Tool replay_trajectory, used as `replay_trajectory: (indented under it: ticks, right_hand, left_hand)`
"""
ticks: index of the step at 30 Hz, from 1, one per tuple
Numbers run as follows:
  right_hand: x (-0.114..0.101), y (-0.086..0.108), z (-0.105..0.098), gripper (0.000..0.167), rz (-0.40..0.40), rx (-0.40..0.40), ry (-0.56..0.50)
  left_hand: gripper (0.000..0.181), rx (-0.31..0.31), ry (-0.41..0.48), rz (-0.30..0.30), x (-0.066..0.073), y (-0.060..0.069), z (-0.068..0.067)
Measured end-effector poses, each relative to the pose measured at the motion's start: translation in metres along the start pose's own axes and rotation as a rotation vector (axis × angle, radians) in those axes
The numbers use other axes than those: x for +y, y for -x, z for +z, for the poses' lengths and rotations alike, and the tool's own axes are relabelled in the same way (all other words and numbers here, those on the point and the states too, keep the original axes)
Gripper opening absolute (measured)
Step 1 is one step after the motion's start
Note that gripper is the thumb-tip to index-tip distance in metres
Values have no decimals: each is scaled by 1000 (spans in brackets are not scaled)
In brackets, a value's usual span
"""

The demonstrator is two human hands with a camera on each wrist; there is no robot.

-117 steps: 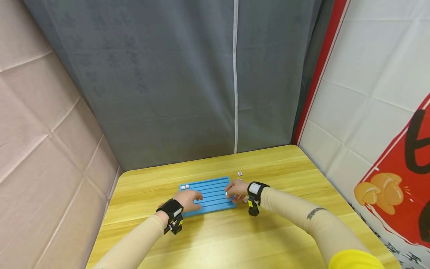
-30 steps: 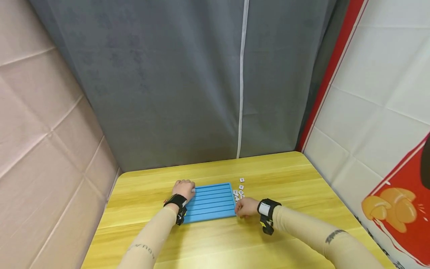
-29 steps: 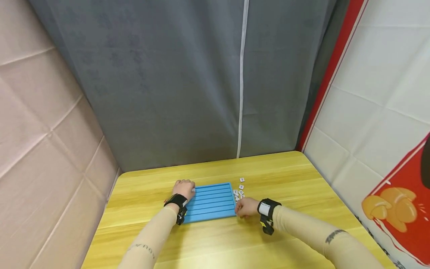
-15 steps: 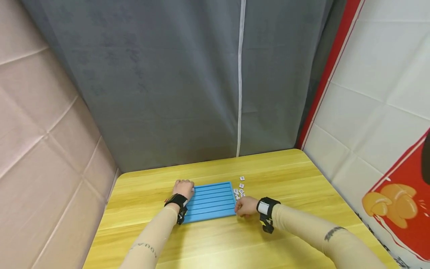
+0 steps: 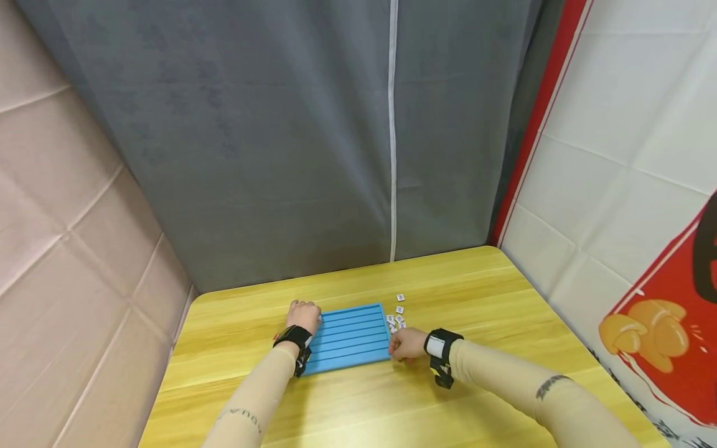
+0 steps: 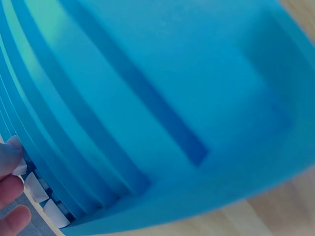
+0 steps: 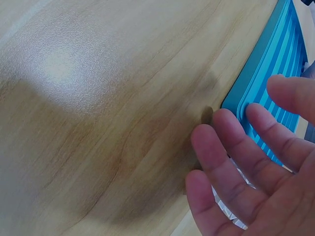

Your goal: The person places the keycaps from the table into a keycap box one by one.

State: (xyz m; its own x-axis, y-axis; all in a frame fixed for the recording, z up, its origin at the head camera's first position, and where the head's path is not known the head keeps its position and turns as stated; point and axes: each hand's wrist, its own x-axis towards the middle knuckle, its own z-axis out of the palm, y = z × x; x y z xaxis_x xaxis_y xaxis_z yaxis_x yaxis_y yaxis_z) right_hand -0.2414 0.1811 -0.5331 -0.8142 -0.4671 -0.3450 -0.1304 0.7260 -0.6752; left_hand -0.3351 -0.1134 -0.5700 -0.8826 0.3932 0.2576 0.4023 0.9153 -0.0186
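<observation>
A blue ridged tray (image 5: 347,339) lies on the table. Over its far left corner, my left hand (image 5: 304,316) has its fingers curled; in the left wrist view its fingers (image 6: 11,189) hold one white tile (image 6: 20,168), with two more white tiles (image 6: 55,213) along that edge. My right hand (image 5: 407,344) is at the tray's near right corner. The right wrist view shows that hand (image 7: 251,172) with fingers apart and loosely bent, fingertips at the corner of the tray (image 7: 246,86), nothing seen in its grasp.
Several small white tiles (image 5: 400,310) lie loose to the right of the tray, beyond my right hand. The wooden table (image 5: 347,410) meets a grey curtain (image 5: 280,155) at the back, with fabric walls on both sides.
Since the oldest frame, my left hand has moved from above the tray to its far left corner, and my right hand from its right edge toward the near corner. Over the last second both hands hardly move.
</observation>
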Motion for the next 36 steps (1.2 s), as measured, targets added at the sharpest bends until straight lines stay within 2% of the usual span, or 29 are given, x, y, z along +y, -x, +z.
replay_trajectory:
  ticks: [10, 21, 30, 36]
  right_hand:
    - [3, -3, 2, 5, -10, 0, 16]
    - [0, -1, 1, 4, -9, 3, 16]
    - [5, -4, 2, 4, -18, -5, 17]
    - [5, -2, 2, 6, -25, -5, 15]
  left_hand:
    - [8, -39, 26, 14, 0, -1, -9]
    - [8, -66, 32, 2, -1, -1, -9]
    - [7, -50, 33, 2, -5, -3, -2]
    - [8, -69, 30, -4, -4, -2, -8]
